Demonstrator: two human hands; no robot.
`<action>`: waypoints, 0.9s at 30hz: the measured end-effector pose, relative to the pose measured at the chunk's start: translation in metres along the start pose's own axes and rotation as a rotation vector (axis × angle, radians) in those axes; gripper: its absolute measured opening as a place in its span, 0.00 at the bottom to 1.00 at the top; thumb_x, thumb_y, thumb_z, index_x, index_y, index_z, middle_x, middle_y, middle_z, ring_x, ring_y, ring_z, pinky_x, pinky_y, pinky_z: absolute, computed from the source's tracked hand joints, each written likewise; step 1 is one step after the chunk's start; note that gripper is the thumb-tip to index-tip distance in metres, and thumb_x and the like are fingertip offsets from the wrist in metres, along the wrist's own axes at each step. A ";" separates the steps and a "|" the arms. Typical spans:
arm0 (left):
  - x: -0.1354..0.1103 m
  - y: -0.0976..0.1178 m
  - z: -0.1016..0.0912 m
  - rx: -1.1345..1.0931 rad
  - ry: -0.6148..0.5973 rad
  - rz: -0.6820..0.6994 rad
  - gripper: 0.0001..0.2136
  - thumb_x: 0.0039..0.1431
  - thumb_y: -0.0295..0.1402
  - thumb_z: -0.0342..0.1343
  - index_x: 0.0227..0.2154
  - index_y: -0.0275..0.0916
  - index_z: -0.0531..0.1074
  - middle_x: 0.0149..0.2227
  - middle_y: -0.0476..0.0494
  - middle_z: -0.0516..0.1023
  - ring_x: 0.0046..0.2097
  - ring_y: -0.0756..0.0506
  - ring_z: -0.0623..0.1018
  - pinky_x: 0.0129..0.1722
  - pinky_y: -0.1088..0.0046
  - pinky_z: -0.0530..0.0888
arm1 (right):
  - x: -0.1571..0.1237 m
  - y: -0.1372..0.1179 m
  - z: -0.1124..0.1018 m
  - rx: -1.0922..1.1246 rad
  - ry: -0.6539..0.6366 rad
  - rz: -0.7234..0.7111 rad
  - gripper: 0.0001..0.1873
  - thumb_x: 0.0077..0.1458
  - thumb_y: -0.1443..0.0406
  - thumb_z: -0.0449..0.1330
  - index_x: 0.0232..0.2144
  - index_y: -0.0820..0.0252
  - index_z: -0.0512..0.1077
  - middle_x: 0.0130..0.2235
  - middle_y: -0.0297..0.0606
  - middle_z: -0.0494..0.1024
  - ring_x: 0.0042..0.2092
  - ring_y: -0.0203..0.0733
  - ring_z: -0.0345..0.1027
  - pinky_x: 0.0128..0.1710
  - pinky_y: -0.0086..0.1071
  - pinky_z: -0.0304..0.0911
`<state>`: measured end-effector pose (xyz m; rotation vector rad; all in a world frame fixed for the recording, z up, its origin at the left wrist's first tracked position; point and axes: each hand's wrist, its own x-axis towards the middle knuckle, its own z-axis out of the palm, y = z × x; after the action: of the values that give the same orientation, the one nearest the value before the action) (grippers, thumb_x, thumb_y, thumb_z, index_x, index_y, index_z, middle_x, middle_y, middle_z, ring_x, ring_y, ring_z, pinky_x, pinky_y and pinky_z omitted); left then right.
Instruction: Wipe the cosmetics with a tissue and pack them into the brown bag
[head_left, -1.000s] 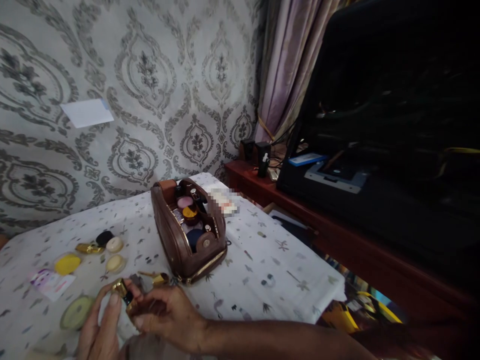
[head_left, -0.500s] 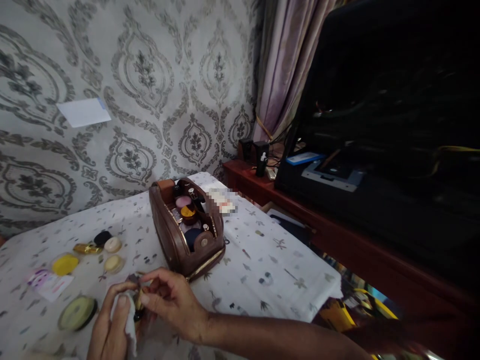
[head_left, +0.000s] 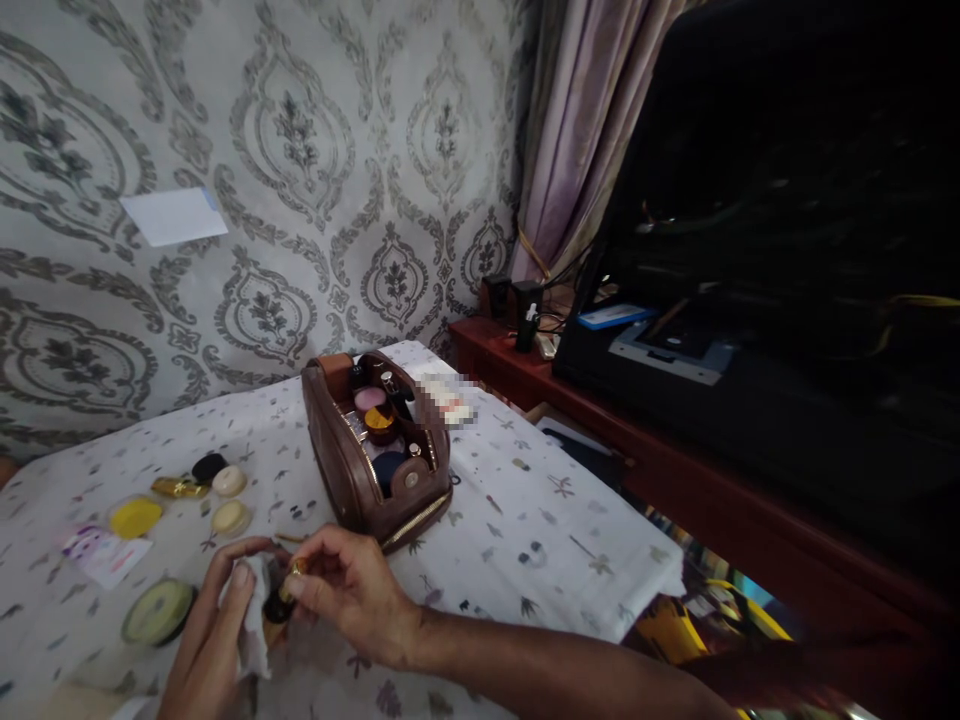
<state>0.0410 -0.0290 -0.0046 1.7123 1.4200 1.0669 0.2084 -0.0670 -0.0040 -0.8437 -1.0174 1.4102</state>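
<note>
My left hand is closed around a crumpled white wipe, with the thumb pressed on it. Between finger and thumb, my right hand pinches a small gold-and-black tube right beside the wipe; whether it is a lipstick or a little bottle I cannot tell. Just behind both hands stands a brown cosmetic bag, unzipped. Inside are a pink round case, an amber-lidded jar and several other small containers. A green-lidded round jar lies left of my left hand.
On the patterned tablecloth at left are a yellow disc, a gold piece, a black lid, two cream jars and a purple-white card. A red-brown desk with a large dark screen stands at right.
The right hand has shifted slightly, and more of the dark part of the tube shows. The wipe is turned more toward the tube. The view has moved a little.
</note>
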 end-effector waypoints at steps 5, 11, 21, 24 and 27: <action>0.000 0.000 -0.004 -0.108 -0.040 -0.078 0.28 0.53 0.59 0.56 0.50 0.45 0.71 0.49 0.43 0.79 0.54 0.36 0.76 0.48 0.63 0.77 | 0.002 0.004 -0.001 0.026 0.032 -0.041 0.33 0.41 0.38 0.66 0.31 0.61 0.66 0.29 0.30 0.70 0.26 0.28 0.64 0.27 0.25 0.62; -0.008 0.018 0.002 -0.111 -0.033 0.004 0.27 0.53 0.56 0.58 0.50 0.47 0.69 0.54 0.43 0.75 0.62 0.35 0.68 0.64 0.58 0.62 | 0.001 -0.001 -0.002 0.006 0.056 -0.110 0.31 0.47 0.39 0.64 0.32 0.61 0.66 0.27 0.28 0.69 0.26 0.28 0.63 0.26 0.23 0.61; -0.002 0.012 -0.001 -0.148 -0.033 -0.202 0.35 0.42 0.61 0.63 0.48 0.43 0.69 0.35 0.45 0.79 0.31 0.42 0.77 0.28 0.71 0.75 | 0.005 0.012 -0.004 0.043 -0.002 -0.173 0.30 0.50 0.44 0.66 0.45 0.60 0.71 0.31 0.30 0.70 0.26 0.28 0.62 0.26 0.23 0.62; -0.002 0.010 -0.002 -0.199 -0.059 -0.292 0.37 0.42 0.60 0.64 0.52 0.44 0.67 0.32 0.47 0.77 0.21 0.48 0.70 0.17 0.73 0.69 | 0.004 0.013 -0.004 -0.003 -0.036 -0.228 0.29 0.52 0.46 0.66 0.47 0.61 0.73 0.32 0.32 0.71 0.28 0.30 0.65 0.30 0.25 0.64; -0.005 0.016 -0.001 -0.183 -0.060 -0.316 0.38 0.42 0.59 0.64 0.54 0.46 0.67 0.40 0.44 0.77 0.23 0.48 0.71 0.18 0.73 0.71 | 0.003 0.014 -0.003 0.016 -0.065 -0.208 0.29 0.52 0.44 0.65 0.46 0.61 0.74 0.32 0.32 0.71 0.28 0.30 0.66 0.31 0.26 0.65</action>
<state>0.0467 -0.0369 0.0087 1.3283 1.4483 0.9305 0.2061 -0.0629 -0.0177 -0.6637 -1.1084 1.2735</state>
